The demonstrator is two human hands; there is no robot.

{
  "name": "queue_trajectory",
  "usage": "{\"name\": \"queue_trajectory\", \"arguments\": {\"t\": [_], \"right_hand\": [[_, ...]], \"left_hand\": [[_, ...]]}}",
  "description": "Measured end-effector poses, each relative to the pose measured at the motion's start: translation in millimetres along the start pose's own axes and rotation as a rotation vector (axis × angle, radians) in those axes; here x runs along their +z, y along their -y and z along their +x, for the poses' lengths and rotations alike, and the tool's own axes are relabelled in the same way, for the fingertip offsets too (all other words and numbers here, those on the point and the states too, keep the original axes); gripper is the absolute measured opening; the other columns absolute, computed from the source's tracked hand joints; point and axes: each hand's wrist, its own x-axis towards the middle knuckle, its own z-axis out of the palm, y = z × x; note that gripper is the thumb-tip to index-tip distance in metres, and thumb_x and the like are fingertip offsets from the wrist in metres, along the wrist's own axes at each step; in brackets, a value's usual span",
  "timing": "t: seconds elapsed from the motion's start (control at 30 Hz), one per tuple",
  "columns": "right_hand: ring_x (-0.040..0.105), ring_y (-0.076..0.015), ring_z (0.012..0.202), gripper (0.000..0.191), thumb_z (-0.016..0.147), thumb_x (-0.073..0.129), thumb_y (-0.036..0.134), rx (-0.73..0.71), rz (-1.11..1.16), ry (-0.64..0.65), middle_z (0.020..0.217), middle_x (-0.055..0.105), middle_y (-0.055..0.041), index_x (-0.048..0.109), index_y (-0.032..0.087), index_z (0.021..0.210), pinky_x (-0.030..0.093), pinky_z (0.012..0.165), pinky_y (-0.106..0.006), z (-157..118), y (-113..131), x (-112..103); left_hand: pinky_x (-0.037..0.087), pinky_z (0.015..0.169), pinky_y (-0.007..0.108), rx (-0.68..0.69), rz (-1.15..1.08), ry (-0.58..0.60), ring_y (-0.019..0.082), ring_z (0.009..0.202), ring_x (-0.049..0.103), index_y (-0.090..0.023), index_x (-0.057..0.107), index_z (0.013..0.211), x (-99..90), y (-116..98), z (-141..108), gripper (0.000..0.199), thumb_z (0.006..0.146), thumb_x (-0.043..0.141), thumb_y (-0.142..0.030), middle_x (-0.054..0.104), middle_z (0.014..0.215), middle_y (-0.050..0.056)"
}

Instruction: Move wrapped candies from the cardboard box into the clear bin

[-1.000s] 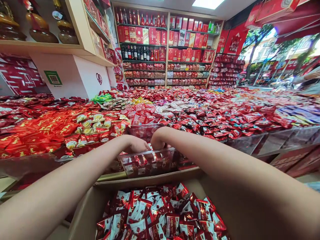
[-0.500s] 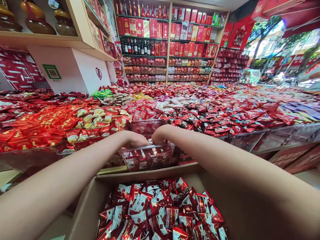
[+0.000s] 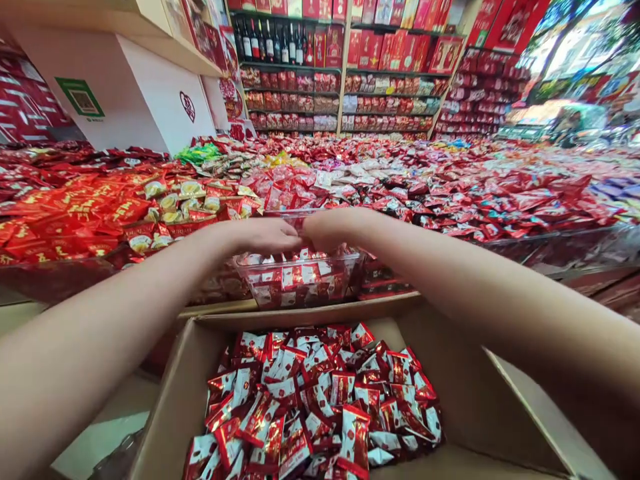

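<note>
Both my hands are over a clear plastic bin (image 3: 300, 283) filled with red-and-white wrapped candies. My left hand (image 3: 267, 235) lies palm down above its left side, fingers stretched toward the right, with nothing visible in them. Close beside it, my right hand (image 3: 327, 229) bends down over the bin; its fingers are hidden behind the back of the hand. Nearer to me, below my forearms, an open cardboard box (image 3: 480, 400) holds a heap of loose candies (image 3: 310, 400) in the same kind of red-and-white wrappers.
Heaps of orange-red packets (image 3: 85, 207) lie to the left, dark red packets (image 3: 425, 200) to the right. A white pillar (image 3: 150, 87) rises at the left. Shelves (image 3: 345, 73) with bottles and red boxes stand at the back. A box flap (image 3: 540, 413) sticks up at the right.
My hands have risen from inside the plastic bin to about its rim, the left one flattening out. The view has tilted downward, showing more of the cardboard box.
</note>
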Motion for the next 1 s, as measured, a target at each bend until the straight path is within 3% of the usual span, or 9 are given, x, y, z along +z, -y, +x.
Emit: {"name": "queue_trajectory", "arguments": {"t": [0.07, 0.13, 0.17, 0.23, 0.3, 0.4, 0.5, 0.73, 1.0], "right_hand": [[0.056, -0.0177, 0.072, 0.019, 0.067, 0.048, 0.006, -0.014, -0.064, -0.091, 0.071, 0.059, -0.0067, 0.064, 0.009, 0.077, 0.042, 0.068, -0.031, -31.3, 1.4, -5.3], [0.055, -0.0143, 0.069, 0.021, 0.072, 0.046, 0.010, -0.085, 0.063, -0.128, 0.073, 0.061, -0.0036, 0.064, 0.013, 0.082, 0.041, 0.067, -0.026, -66.0, 1.2, 3.6], [0.055, -0.0122, 0.067, 0.022, 0.073, 0.046, 0.012, -0.154, 0.176, -0.059, 0.074, 0.062, -0.0013, 0.064, 0.016, 0.084, 0.040, 0.065, -0.023, -80.5, 0.9, 15.9], [0.055, -0.0090, 0.065, 0.024, 0.074, 0.046, 0.014, -0.272, 0.423, 0.162, 0.077, 0.063, 0.0018, 0.063, 0.019, 0.089, 0.040, 0.061, -0.019, -96.5, 1.4, 56.3], [0.055, -0.0102, 0.061, 0.020, 0.074, 0.048, 0.017, -0.238, 0.498, 0.279, 0.075, 0.065, -0.0001, 0.064, 0.018, 0.085, 0.039, 0.055, -0.019, -91.3, 5.9, 110.0], [0.057, -0.0167, 0.074, 0.020, 0.074, 0.049, 0.018, -0.057, 0.443, 0.091, 0.084, 0.065, -0.0064, 0.063, 0.016, 0.088, 0.040, 0.065, -0.024, -57.4, 22.7, 184.7], [0.054, -0.0204, 0.088, 0.029, 0.076, 0.047, 0.020, -0.007, 0.462, -0.009, 0.101, 0.059, -0.0113, 0.056, 0.016, 0.104, 0.039, 0.072, -0.027, -26.5, 43.6, 224.7], [0.051, -0.0155, 0.078, 0.011, 0.078, 0.047, 0.022, -0.072, 0.576, -0.181, 0.085, 0.058, -0.0053, 0.056, 0.016, 0.080, 0.038, 0.066, -0.024, -38.4, 50.6, 213.8], [0.039, -0.0092, 0.056, 0.016, 0.078, 0.047, 0.032, 0.109, 1.306, -0.393, 0.061, 0.044, 0.0035, 0.045, 0.017, 0.071, 0.033, 0.053, -0.021, -65.4, 48.5, 194.6]], "left_hand": [[0.030, 0.050, 0.020, 0.137, 0.189, -0.263, 0.008, 0.050, 0.040, -0.016, 0.054, 0.058, -0.8, -4.1, -30.8, 0.031, 0.075, 0.043, -0.039, 0.045, 0.052, -0.005], [0.028, 0.048, 0.018, 0.204, 0.155, -0.366, 0.007, 0.050, 0.037, -0.017, 0.052, 0.059, 8.8, 0.3, -67.2, 0.037, 0.079, 0.035, -0.043, 0.040, 0.052, -0.005], [0.028, 0.047, 0.017, 0.177, 0.081, -0.303, 0.007, 0.050, 0.038, -0.017, 0.051, 0.058, 18.2, 6.1, -83.7, 0.038, 0.079, 0.035, -0.044, 0.040, 0.053, -0.005], [0.031, 0.048, 0.016, 0.076, -0.071, 0.016, 0.008, 0.052, 0.041, -0.018, 0.053, 0.062, 44.8, 23.4, -105.6, 0.038, 0.080, 0.033, -0.045, 0.044, 0.055, -0.005], [0.035, 0.054, 0.018, 0.044, -0.063, 0.279, 0.010, 0.059, 0.046, -0.019, 0.056, 0.070, 75.5, 43.6, -108.7, 0.031, 0.080, 0.036, -0.040, 0.053, 0.063, -0.004], [0.036, 0.056, 0.024, -0.021, 0.071, 0.221, 0.015, 0.059, 0.050, -0.019, 0.059, 0.067, 113.0, 66.7, -88.9, 0.022, 0.076, 0.041, -0.029, 0.060, 0.066, 0.000], [0.040, 0.066, 0.028, -0.069, 0.048, 0.150, 0.020, 0.070, 0.057, -0.019, 0.063, 0.077, 132.4, 76.6, -68.5, 0.021, 0.073, 0.043, -0.027, 0.066, 0.081, 0.006], [0.030, 0.095, 0.029, -0.046, -0.152, -0.046, 0.022, 0.112, 0.044, -0.015, 0.044, 0.120, 159.6, 84.2, -67.2, 0.051, 0.071, 0.050, -0.030, 0.048, 0.125, 0.010], [0.042, 0.071, 0.025, 0.068, -0.721, 0.023, 0.017, 0.080, 0.057, -0.020, 0.058, 0.101, 162.3, 53.3, -72.2, 0.028, 0.076, 0.051, -0.032, 0.063, 0.088, 0.000]]}}
